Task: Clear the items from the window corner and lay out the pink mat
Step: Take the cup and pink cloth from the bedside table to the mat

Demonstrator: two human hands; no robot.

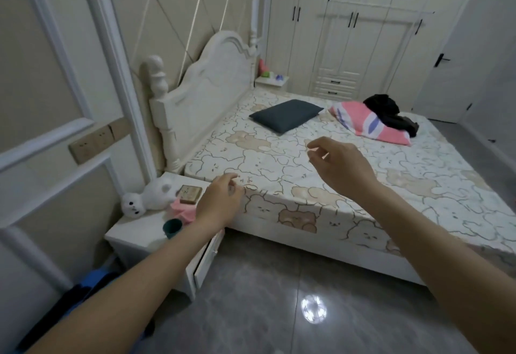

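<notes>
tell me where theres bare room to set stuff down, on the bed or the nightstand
The bear-print bed sheet is bare across its near half, from the dark grey pillow and the pink striped folded blanket down to the foot edge. The white nightstand is crowded: white plush toy, small wooden box, pink cloth and teal cup; only its front-left corner is free.

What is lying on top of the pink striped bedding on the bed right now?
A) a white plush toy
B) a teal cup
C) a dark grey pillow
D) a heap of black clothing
D: the heap of black clothing sits on the pink striped bedding, while the dark grey pillow lies apart on the sheet, and the white plush toy and teal cup are on the nightstand.
</notes>
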